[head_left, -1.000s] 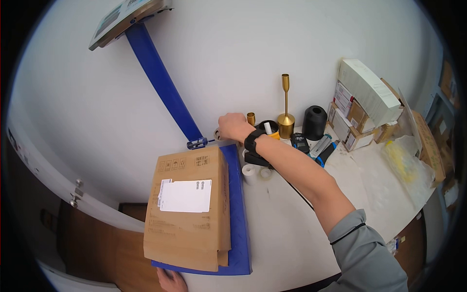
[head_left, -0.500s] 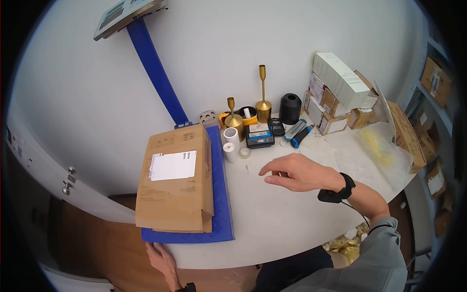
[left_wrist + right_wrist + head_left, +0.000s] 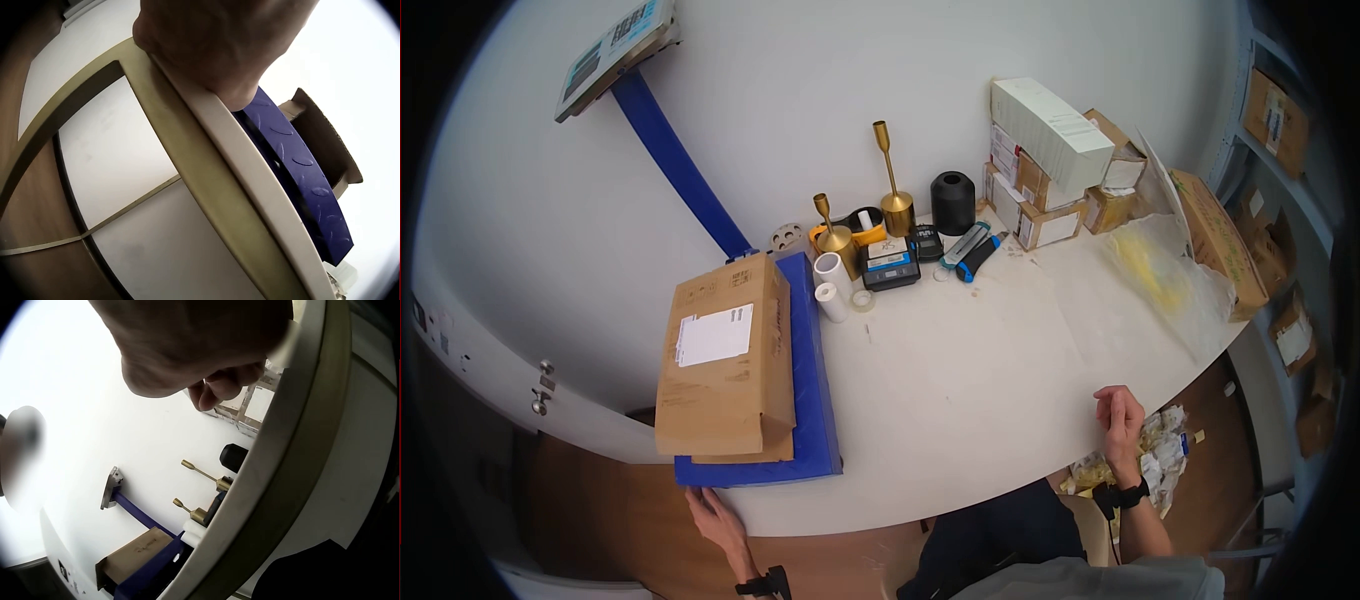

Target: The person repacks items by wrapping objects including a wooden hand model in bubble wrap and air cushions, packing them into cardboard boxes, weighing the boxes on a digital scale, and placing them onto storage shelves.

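A brown cardboard box (image 3: 730, 400) with a white label (image 3: 716, 336) lies on the blue scale platform (image 3: 815, 420) at the table's left. My left hand (image 3: 720, 520) rests by the table's front edge, just below the platform's near corner; in the left wrist view the hand (image 3: 219, 50) touches the table rim (image 3: 250, 175), its fingers hidden. At the front right edge my right hand (image 3: 1120, 430) is raised with loosely bent fingers and holds nothing. The right wrist view shows this hand (image 3: 200, 350) with its fingers hanging relaxed.
Paper rolls (image 3: 831, 302), gold candle holders (image 3: 897, 212), a black label device (image 3: 891, 268), box cutters (image 3: 980, 256) and a black cylinder (image 3: 953, 205) stand along the back. Small boxes (image 3: 1052, 225) and plastic wrap (image 3: 1165, 285) lie right. A blue post (image 3: 675, 160) carries the display.
My right hand has drawn back from beside the blue post, across the table to its front right edge. The head view has shifted right. My left hand stays near the platform corner.
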Available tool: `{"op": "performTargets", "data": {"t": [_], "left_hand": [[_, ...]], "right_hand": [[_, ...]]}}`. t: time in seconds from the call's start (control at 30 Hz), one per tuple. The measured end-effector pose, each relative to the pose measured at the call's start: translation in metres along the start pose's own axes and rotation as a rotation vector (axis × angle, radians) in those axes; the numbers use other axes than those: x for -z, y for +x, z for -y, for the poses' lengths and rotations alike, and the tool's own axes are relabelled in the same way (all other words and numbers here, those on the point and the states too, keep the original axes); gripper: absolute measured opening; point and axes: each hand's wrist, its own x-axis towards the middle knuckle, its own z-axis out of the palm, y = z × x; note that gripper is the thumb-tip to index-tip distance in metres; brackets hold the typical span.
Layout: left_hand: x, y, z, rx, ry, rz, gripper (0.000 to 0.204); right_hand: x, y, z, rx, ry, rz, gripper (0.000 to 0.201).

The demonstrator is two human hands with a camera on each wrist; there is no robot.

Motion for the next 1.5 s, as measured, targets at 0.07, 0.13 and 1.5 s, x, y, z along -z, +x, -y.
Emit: {"op": "performTargets", "data": {"t": [0.07, 0.13, 1.5], "left_hand": [[0.001, 0.001, 0.007, -0.01, -0.132, -0.026, 0.046], [0.0, -0.003, 0.001, -0.022, -0.287, -0.042, 0.047], [-0.066, -0.137, -0.177, -0.741, -0.494, 0.375, 0.037]], "right_hand": [[-0.001, -0.002, -0.018, 0.046, 0.024, -0.003, 0.046], [-0.002, -0.003, -0.015, 0.108, -0.009, 0.025, 0.046], [0.071, 0.063, 0.004, 0.296, -0.975, 0.133, 0.062]]}}
